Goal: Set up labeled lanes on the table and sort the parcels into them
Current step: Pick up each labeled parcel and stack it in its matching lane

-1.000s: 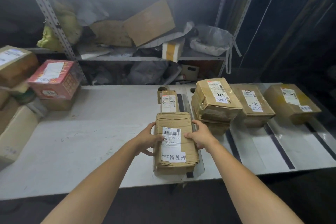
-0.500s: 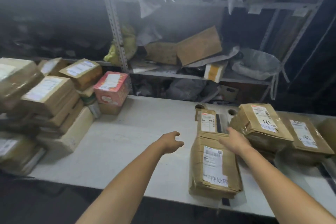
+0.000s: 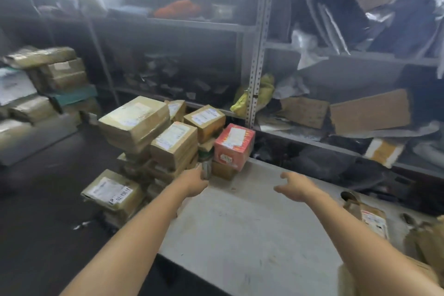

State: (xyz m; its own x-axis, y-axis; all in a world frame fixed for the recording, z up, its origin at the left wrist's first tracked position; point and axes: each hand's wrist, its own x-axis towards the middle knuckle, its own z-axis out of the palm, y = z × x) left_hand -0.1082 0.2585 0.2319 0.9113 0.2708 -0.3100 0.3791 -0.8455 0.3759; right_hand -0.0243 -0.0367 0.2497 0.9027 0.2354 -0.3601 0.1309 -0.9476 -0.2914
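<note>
A pile of brown taped parcels with white labels stands at the table's left end, and a red box sits at its right side. My left hand reaches to the pile's foot, its fingertips at a small grey wrapped parcel; no grip shows. My right hand hovers over the grey table with fingers spread, holding nothing. A narrow labelled parcel lies at the right edge, with another brown parcel beside it.
A further labelled parcel sits low at the pile's left. More parcels are stacked at the far left. Metal shelving full of bags and flat cardboard runs behind the table. The floor to the left is dark.
My view has swung left, away from the sorted lanes. Both hands let go of the labelled parcel and moved left; my left hand now reaches the pile.
</note>
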